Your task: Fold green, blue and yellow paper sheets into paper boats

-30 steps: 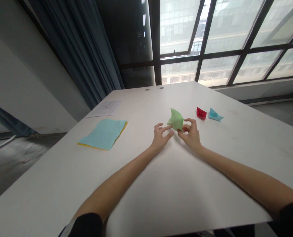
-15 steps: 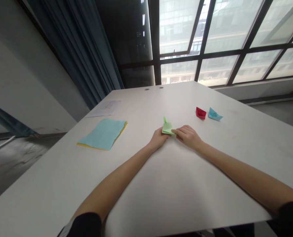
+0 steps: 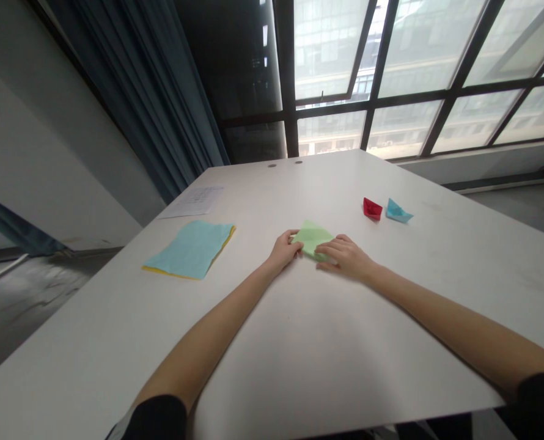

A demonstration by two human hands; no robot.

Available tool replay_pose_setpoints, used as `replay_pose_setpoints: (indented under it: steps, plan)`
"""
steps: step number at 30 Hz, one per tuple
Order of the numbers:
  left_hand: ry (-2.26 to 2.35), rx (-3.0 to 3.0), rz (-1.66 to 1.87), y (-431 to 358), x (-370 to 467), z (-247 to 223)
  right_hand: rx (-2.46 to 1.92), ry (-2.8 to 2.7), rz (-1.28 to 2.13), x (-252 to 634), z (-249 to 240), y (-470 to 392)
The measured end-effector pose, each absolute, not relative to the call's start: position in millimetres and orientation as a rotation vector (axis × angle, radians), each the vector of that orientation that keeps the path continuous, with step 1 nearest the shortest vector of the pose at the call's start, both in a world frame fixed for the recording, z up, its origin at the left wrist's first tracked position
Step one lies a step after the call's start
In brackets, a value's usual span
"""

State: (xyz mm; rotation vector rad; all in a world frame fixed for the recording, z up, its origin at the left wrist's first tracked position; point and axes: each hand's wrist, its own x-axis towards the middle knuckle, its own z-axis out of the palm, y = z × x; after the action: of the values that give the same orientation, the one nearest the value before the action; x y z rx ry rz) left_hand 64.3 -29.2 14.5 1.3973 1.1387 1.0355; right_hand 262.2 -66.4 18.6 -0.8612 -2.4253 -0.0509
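A folded piece of light green paper (image 3: 313, 234) lies between my hands near the middle of the white table (image 3: 272, 342). My left hand (image 3: 285, 249) pinches its left corner between thumb and fingers. On the paper's right side rests my right hand (image 3: 344, 256), its fingers stretched over the near right edge and the thumb apart below them. Part of the green paper is hidden under those fingers. Farther off to the right stand a red folded paper boat (image 3: 372, 209) and a light blue paper boat (image 3: 398, 211), side by side.
Light blue paper sheets (image 3: 192, 247) with a yellow sheet (image 3: 169, 273) showing underneath lie on the left. Behind them is a printed white page (image 3: 194, 201). A blue curtain (image 3: 148, 91) and dark-framed windows stand beyond the table.
The green paper has gone from a small, partly upright folded shape to a wider, flatter one. My left hand has shifted slightly left, and my right hand's fingers have spread over the paper.
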Motion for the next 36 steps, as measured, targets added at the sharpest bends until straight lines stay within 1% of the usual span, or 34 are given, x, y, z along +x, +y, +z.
replay_pose_setpoints:
  steps: [2,8,11,18,28,36]
  plan:
    - [1.227,1.558,1.032,-29,61,14,-0.896,-2.381,-0.04,263,20,-67]
    - [1.545,2.32,0.889,-37,51,16,-1.256,-2.174,-0.119,272,10,-53]
    - [1.606,2.495,0.826,-40,50,14,-1.382,-2.177,-0.127,276,1,-45]
    - [1.64,2.533,0.775,-38,50,9,-1.476,-2.198,-0.003,278,-5,-39]
    - [1.555,2.494,0.881,-40,50,12,-1.256,-2.128,0.126,281,-9,-34]
    - [1.51,2.546,0.864,-43,51,16,-1.172,-2.215,0.127,279,-6,-38]
